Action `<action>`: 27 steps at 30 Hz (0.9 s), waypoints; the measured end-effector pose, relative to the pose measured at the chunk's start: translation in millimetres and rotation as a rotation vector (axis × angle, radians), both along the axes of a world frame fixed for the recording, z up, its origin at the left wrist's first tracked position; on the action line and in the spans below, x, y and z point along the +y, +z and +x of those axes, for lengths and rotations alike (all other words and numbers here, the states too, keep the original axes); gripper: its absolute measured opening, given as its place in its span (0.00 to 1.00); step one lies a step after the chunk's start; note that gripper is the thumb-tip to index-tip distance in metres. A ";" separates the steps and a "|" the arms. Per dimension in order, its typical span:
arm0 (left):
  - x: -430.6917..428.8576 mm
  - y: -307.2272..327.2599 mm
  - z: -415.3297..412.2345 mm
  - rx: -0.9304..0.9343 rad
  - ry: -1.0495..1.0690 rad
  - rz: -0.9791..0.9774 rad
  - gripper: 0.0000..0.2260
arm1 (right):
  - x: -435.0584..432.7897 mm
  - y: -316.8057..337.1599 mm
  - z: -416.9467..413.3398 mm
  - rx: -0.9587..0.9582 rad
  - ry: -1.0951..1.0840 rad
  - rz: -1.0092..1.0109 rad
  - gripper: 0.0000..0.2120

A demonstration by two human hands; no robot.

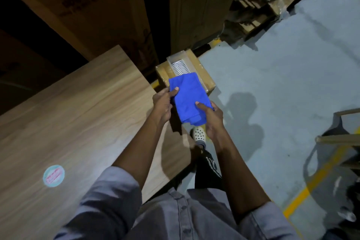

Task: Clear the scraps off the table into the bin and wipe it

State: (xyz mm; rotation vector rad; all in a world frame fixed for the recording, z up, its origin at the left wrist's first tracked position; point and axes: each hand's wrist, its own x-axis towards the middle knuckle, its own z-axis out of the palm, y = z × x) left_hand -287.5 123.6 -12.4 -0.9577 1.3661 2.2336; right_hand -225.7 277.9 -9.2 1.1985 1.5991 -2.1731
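step: wipe prep | both hands, left hand (162, 103) and right hand (211, 118), fingers pinching folded blue cloth (187, 97) at frame centre | next: bring it left onto desk (78, 113)

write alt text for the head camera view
A person's left hand and right hand hold a folded blue cloth past the corner of a wooden table; beyond it, a clear tray sits on a cardboard box.

Both hands hold a folded blue cloth (188, 98) past the corner of the wooden table (78, 115): the left hand (162, 103) pinches its upper edge, the right hand (211, 118) grips its lower side. Beyond it a clear tray (180, 63) (wavy-patterned inside) sits on a cardboard box (205, 76) on the floor.
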 end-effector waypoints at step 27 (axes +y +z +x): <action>43.4 -174.5 -193.0 0.024 -0.166 -1.181 0.23 | 45.9 -161.4 -230.7 -0.050 0.854 0.965 0.13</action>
